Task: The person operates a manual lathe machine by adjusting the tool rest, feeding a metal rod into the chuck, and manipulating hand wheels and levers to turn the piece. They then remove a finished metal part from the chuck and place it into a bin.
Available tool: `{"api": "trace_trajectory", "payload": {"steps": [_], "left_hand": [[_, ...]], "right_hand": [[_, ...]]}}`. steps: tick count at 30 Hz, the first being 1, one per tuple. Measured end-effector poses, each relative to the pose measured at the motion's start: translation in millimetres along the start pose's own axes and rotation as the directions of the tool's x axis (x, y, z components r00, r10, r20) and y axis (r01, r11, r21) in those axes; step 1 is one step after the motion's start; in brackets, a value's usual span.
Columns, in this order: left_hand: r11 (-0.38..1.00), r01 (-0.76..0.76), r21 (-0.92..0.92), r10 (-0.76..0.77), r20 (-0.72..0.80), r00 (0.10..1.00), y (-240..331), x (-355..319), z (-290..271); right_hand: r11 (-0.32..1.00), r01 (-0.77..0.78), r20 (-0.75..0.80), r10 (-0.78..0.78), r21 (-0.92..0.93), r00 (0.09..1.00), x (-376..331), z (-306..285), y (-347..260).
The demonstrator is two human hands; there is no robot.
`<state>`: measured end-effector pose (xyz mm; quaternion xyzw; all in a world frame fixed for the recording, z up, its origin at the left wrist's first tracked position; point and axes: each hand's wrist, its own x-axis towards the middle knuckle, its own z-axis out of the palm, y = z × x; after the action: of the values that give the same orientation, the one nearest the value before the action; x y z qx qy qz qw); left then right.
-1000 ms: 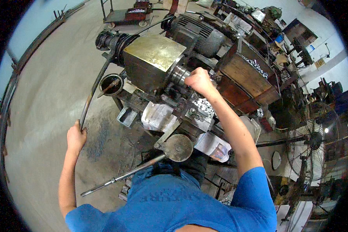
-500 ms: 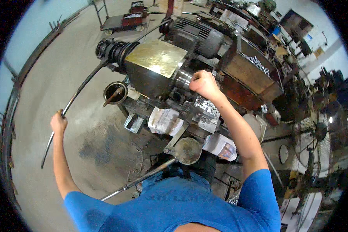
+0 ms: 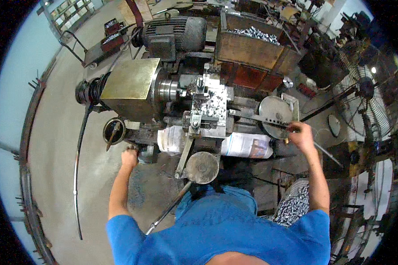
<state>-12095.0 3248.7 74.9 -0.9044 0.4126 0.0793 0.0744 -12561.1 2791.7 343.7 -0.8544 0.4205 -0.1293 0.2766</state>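
Observation:
My right hand (image 3: 301,136) is closed around the end of a flat metal lever (image 3: 267,119) with a row of holes. The lever runs from the lathe's cross slide (image 3: 210,104), which is strewn with metal chips. My left hand (image 3: 129,158) is low at the machine's front left, fingers curled, next to a small tray (image 3: 147,154). What it holds, if anything, is hidden. Above that hand is a round pot (image 3: 114,131) with a brush-like wooden handle (image 3: 113,134) in it. The shiny spindle chuck (image 3: 168,90) sticks out from the brass-topped headstock (image 3: 130,79).
A long rod lever (image 3: 77,172) hangs at the left. A round plate (image 3: 202,168) with a bar stands near my waist. Behind are a motor (image 3: 174,37) and a box of metal parts (image 3: 252,48). At the right are a fan (image 3: 365,88) and a sack of small parts (image 3: 294,203).
My left hand has let go of the long rod lever and moved right, beside the tray. My right hand has left the chuck and now grips the holed lever. The view has shifted.

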Motion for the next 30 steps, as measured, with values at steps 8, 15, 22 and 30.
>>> {"api": "trace_trajectory", "payload": {"steps": [8,15,22,30], "left_hand": [[0.996,0.021,-0.082,-0.031,-0.126,0.992,8.2,-28.7,-40.1],[0.76,0.158,-0.63,-0.088,0.142,0.986,51.2,-135.2,-70.8],[0.465,0.289,-0.837,0.002,0.327,0.945,167.2,-216.3,-156.7],[0.758,0.143,-0.637,0.105,0.336,0.936,183.5,-201.9,-147.7]], "right_hand": [[0.617,-0.483,-0.264,0.415,-0.622,0.871,-38.1,-58.1,284.9],[0.559,-0.554,-0.297,0.487,-0.617,0.821,-79.1,-39.3,345.2],[0.636,-0.601,-0.247,0.56,-0.484,0.791,-202.0,25.3,224.2],[0.699,-0.621,-0.331,0.528,-0.354,0.782,-235.3,72.3,167.4]]}}
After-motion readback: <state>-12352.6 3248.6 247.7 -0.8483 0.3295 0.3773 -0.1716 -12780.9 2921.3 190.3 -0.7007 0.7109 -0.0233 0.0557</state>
